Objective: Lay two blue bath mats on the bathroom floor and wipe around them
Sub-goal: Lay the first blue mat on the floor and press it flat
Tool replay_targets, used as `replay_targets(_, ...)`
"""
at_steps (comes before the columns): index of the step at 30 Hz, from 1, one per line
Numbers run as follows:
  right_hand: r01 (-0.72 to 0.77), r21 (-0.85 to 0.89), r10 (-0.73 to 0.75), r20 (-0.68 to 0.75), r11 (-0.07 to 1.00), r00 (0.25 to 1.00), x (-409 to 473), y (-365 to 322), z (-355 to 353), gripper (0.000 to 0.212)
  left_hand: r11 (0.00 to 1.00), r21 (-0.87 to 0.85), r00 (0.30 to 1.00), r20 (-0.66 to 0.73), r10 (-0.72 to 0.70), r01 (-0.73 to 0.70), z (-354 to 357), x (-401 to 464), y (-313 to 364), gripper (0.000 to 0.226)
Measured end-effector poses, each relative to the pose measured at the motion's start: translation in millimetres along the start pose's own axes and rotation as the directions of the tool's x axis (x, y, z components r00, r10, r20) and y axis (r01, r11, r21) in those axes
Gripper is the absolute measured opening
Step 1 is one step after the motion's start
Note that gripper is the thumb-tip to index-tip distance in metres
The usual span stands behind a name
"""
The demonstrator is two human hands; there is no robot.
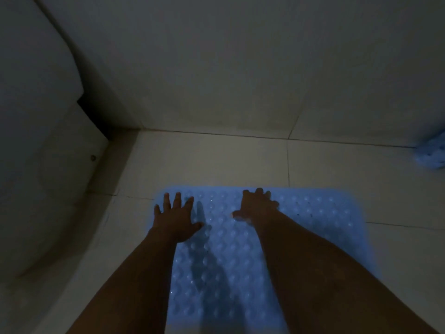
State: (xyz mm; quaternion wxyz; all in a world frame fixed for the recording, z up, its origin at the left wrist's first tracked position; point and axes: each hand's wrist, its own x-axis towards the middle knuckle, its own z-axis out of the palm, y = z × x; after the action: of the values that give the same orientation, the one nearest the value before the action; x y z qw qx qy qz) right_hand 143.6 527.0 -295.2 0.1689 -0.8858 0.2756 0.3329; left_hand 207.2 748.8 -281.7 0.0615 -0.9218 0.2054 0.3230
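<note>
A light blue bath mat (313,213) with rows of round bumps lies flat on the pale tiled floor (216,160) in the lower middle of the dim head view. My left hand (177,216) rests palm down on the mat's far left corner, fingers spread. My right hand (257,207) presses flat on the mat near its far edge, fingers apart, holding nothing. A second blue mat (432,153) lies crumpled at the right edge, against the wall.
A tiled wall (240,68) rises just beyond the mat. On the left stands a large pale fixture (36,141) with a curved base, close to the mat's left edge. Bare floor tiles lie between mat and wall.
</note>
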Motion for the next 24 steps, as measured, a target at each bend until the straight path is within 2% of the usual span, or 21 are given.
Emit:
replay_targets(2,-0.025,0.003,0.026,-0.017,1.0,1.0,-1,-5,-1,0.091,0.998,-0.06,1.0,-0.019,0.016,-0.017,-11,16,-4,0.092)
replay_targets(5,-0.051,0.015,0.052,-0.063,0.999,0.997,-9,-3,-6,0.086,0.987,-0.135,0.989,-0.132,0.066,-0.084,-11,34,-1,0.083)
replay_targets(9,-0.039,0.004,0.039,-0.096,0.999,0.995,1,11,11,0.091,0.979,-0.181,0.976,-0.21,0.049,-0.088,47,38,13,0.087)
replay_targets(13,0.023,0.088,0.004,-0.301,0.996,0.954,42,9,50,0.089,0.989,-0.107,0.926,-0.373,0.053,-0.1,94,67,26,0.097)
replay_targets(17,0.052,0.057,-0.011,-0.558,0.997,0.83,61,17,101,0.087,0.995,-0.039,0.868,-0.492,0.062,-0.093,117,78,33,0.097)
replay_targets(19,0.054,0.088,0.003,-0.548,0.995,0.836,63,20,106,0.087,0.995,-0.037,0.875,-0.479,0.067,-0.096,117,78,33,0.097)
replay_targets(24,0.052,0.102,-0.007,-0.407,0.993,0.914,61,24,87,0.093,0.995,-0.034,0.919,-0.389,0.072,-0.092,106,79,29,0.098)
